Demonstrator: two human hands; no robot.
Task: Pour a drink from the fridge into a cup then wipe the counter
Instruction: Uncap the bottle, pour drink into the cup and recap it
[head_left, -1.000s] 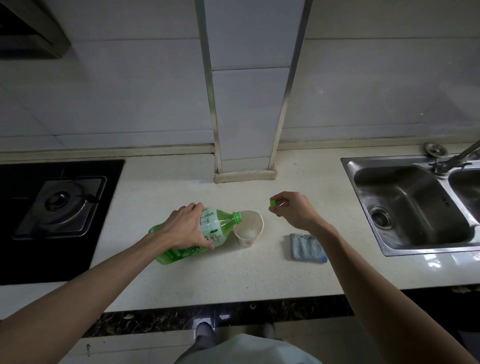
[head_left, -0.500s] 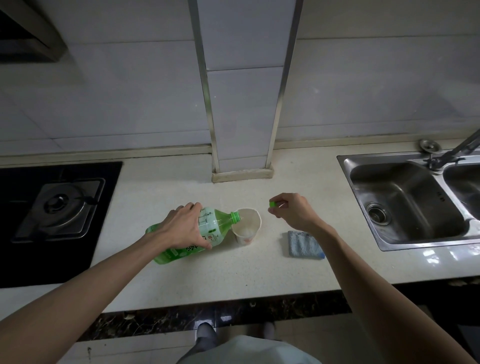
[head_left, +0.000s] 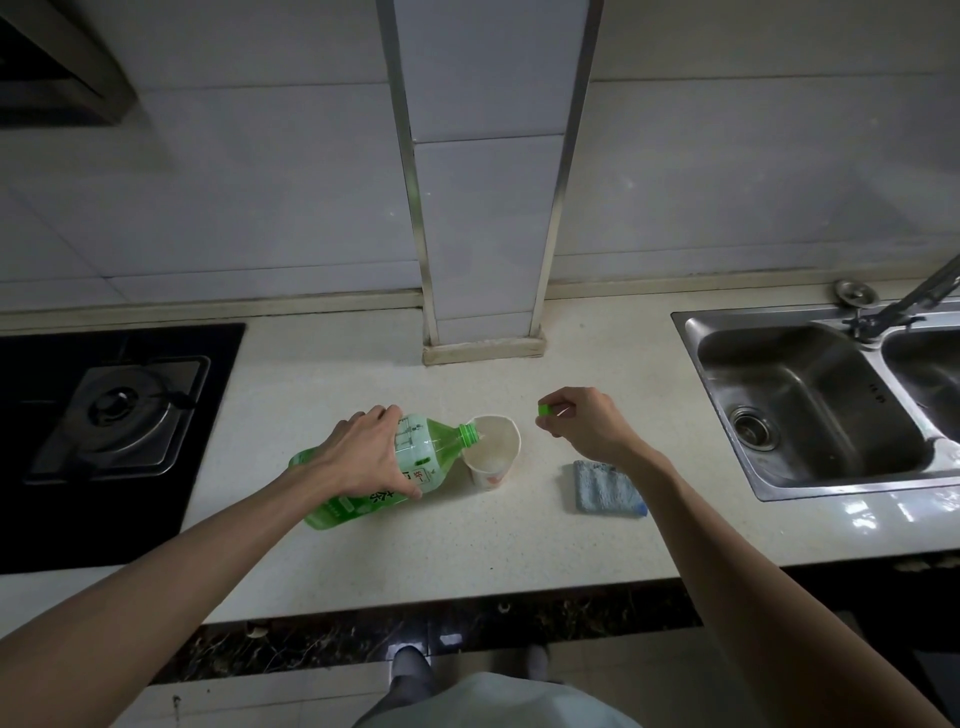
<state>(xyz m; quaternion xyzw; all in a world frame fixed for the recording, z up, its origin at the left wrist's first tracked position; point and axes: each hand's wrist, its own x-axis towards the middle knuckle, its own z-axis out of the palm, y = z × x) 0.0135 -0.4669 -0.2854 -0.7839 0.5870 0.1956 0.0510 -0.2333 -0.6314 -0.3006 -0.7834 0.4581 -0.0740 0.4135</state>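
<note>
Hands work over a pale speckled worktop (head_left: 363, 561), seen from above. Left hand (head_left: 363, 457) wraps the middle of a green plastic bottle (head_left: 415, 467), fingers curled around it from above. The bottle is tipped nearly flat, its open neck resting at the rim of a white paper cup (head_left: 491, 452) – the cup stands upright, just right of the bottle, with pale liquid inside. Right hand (head_left: 587, 426) hovers beyond the cup, thumb and forefinger pinching a small green cap (head_left: 544, 410). A folded blue cloth (head_left: 605, 487) lies flat on the worktop, near the cup's right. A steel sink (head_left: 810, 405) sits far right – a black gas hob (head_left: 114, 415) far left.
</note>
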